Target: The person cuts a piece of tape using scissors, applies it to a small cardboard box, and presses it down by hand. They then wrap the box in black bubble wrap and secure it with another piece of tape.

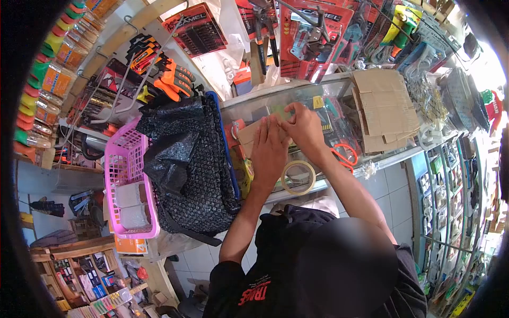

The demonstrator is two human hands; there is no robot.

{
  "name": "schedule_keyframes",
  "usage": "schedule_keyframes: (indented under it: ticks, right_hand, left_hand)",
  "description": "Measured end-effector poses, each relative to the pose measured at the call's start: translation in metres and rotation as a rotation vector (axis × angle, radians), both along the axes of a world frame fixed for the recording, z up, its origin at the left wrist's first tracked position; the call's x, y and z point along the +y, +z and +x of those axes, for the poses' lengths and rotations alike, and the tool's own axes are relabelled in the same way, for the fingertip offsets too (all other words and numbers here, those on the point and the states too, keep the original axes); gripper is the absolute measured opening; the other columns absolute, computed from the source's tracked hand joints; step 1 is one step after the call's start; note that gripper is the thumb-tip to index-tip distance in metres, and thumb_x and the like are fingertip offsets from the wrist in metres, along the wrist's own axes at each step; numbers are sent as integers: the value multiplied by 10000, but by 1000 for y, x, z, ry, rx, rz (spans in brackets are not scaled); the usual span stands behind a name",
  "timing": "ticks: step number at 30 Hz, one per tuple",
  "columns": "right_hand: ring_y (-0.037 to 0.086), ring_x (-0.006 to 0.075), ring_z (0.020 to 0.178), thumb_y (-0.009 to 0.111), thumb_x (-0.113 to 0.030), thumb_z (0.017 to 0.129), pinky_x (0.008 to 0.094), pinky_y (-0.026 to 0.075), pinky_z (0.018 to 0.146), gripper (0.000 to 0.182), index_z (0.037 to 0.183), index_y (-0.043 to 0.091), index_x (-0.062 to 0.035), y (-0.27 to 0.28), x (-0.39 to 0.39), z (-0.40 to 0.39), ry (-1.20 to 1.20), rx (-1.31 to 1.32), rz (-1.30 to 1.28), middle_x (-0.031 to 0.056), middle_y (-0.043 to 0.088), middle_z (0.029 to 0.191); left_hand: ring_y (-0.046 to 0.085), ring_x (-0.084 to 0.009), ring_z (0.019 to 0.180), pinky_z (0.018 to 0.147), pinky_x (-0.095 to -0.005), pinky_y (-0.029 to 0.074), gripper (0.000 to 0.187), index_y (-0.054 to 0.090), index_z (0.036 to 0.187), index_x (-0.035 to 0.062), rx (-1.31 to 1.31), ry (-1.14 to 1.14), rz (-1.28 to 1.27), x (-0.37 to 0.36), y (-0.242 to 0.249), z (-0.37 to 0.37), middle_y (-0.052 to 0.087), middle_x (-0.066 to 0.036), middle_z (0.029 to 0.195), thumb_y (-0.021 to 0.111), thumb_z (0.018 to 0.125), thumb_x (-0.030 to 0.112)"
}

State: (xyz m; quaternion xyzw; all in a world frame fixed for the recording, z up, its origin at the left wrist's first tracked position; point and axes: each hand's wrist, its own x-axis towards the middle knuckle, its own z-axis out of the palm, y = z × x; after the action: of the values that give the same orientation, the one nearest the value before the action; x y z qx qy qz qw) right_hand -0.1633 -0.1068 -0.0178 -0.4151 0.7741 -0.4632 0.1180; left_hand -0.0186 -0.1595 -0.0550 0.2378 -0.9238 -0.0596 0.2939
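A small piece of brown cardboard (246, 139) lies on the glass counter in front of me. My left hand (269, 151) rests flat on it, fingers stretched out and covering much of it. Close beside those fingertips, my right hand (306, 130) is bent into a pinch at the cardboard's far right edge. What sits between its fingertips is too small to make out. A roll of tan tape (298, 191) stands at the counter's front edge, just below both hands. Scissors with orange handles (347, 157) lie right of my right forearm.
Black bubble wrap (207, 153) and a pink basket (155, 212) are on the left. Folded cardboard sheets (386, 108) lie at the counter's right. Packaged tools (313, 45) hang over the far side. The glass counter (254, 106) holds goods inside.
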Motion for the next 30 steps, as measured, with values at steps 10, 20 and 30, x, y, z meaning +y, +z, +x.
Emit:
schedule_keyframes:
  ticks: [10, 20, 30]
  right_hand:
    - [742, 367, 766, 794, -118, 873, 446, 552, 664, 269, 1081, 675, 5, 4, -2, -8, 86, -109, 35, 218, 723, 809]
    - [687, 519, 914, 621, -148, 1021, 604, 537, 771, 343, 1296, 482, 3, -14, -14, -14, 356, 311, 6, 294, 705, 932]
    - [600, 205, 741, 523, -110, 1076, 360, 498, 676, 324, 1382, 431, -60, -30, -11, -70, 581, -475, -29, 88, 573, 823]
  left_hand:
    - [465, -406, 1489, 1233, -506, 385, 701, 431, 1542, -58, 13, 10, 50, 0, -3, 0, 514, -220, 1573, 723, 980, 242]
    - [476, -422, 1471, 1223, -510, 399, 679, 464, 1511, -62, -36, -6, -30, 0, 4, -1, 517, -244, 1559, 733, 951, 213]
    - [487, -438, 1459, 1230, -509, 384, 702, 431, 1520, -93, 76, -27, 96, -1, 1, 2, 542, -266, 1530, 700, 998, 291]
